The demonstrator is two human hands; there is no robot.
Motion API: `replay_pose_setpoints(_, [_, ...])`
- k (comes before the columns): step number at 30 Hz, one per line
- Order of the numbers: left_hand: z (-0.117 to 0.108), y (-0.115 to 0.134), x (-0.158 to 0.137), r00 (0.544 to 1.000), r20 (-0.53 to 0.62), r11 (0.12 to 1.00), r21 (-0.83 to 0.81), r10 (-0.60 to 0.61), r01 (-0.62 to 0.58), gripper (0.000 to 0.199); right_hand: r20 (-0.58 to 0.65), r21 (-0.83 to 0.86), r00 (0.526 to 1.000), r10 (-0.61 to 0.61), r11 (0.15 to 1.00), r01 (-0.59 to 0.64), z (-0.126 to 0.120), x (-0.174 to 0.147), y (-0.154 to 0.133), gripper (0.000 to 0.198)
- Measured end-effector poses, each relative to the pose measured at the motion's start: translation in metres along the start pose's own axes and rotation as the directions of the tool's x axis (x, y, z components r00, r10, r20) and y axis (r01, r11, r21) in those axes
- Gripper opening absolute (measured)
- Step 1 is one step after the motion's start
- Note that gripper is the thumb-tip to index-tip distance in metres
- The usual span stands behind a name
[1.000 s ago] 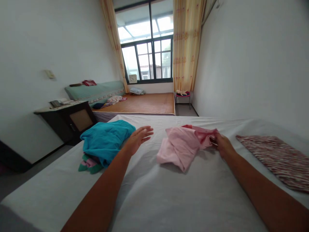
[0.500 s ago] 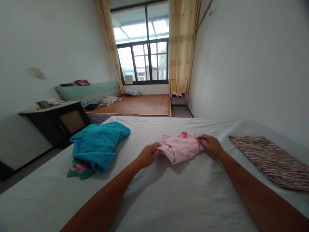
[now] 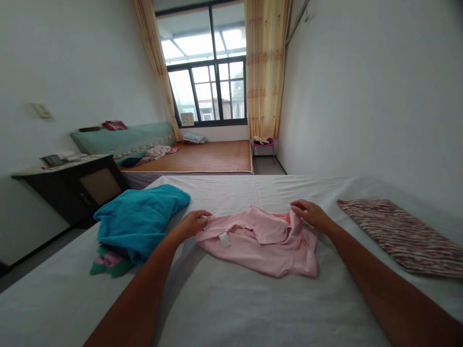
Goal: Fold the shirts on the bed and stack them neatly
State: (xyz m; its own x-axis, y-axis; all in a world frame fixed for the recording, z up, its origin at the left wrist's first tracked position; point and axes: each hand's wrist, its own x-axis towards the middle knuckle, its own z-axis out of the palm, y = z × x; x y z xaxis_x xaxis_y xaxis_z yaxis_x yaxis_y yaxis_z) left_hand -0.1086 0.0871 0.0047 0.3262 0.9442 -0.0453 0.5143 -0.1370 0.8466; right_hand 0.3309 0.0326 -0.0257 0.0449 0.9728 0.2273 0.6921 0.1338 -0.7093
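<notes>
A pink garment, probably a small shirt, lies partly spread on the white sheet in front of me. A white tag shows near its left side, and a coral-coloured patch peeks out at its upper right. My left hand pinches its upper left edge. At the upper right corner, my right hand has its fingers closed on the cloth. Left of my left hand sits a crumpled turquoise garment, with a green and pink cloth sticking out beneath it.
A striped red-and-white folded cloth lies at the right of the sheet. Beyond the far edge stands a bed with a brown mat. A dark cabinet is at the left, and a small stool stands under the curtain.
The bunched pink garment has been opened out wider and now lies longer toward me. My left hand has moved left with its edge; my right hand has shifted slightly up and left.
</notes>
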Motion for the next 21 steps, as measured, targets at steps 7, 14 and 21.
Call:
replay_pose_setpoints(7, [0.000, 0.004, 0.000, 0.989, -0.067, 0.987, -0.083, 0.130, -0.135, 0.037, 0.229, -0.232, 0.952, -0.202, 0.939, 0.255, 0.020, -0.004, -0.030, 0.030])
replay_pose_setpoints(14, [0.010, -0.007, 0.014, 0.932, -0.347, 0.985, -0.099, 0.101, -0.143, 0.048, -0.309, -0.331, 0.949, 0.064, 0.928, -0.170, -0.029, 0.007, 0.021, 0.028])
replay_pose_setpoints(21, [0.031, -0.009, 0.015, 0.932, -0.054, 0.895, 0.304, 0.360, -0.328, 0.035, 0.030, -0.195, 0.993, -0.114, 0.974, 0.117, -0.017, 0.001, 0.009, 0.031])
